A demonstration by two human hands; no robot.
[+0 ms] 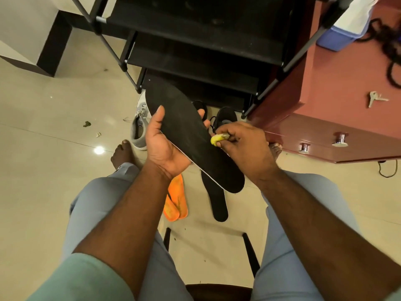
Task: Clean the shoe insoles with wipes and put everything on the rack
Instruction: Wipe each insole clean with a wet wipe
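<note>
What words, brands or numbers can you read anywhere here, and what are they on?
None can be read.
Grey shoe: a small dark mark inside, too blurred to read.
Black insole in the left hand: no print visible.
Orange insoles: none visible.
Blue box: none visible.

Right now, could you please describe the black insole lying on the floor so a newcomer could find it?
Start at the black shoe rack. On the floor before it, between the person's knees, lies a black insole, right of the orange insoles and untouched.
</note>
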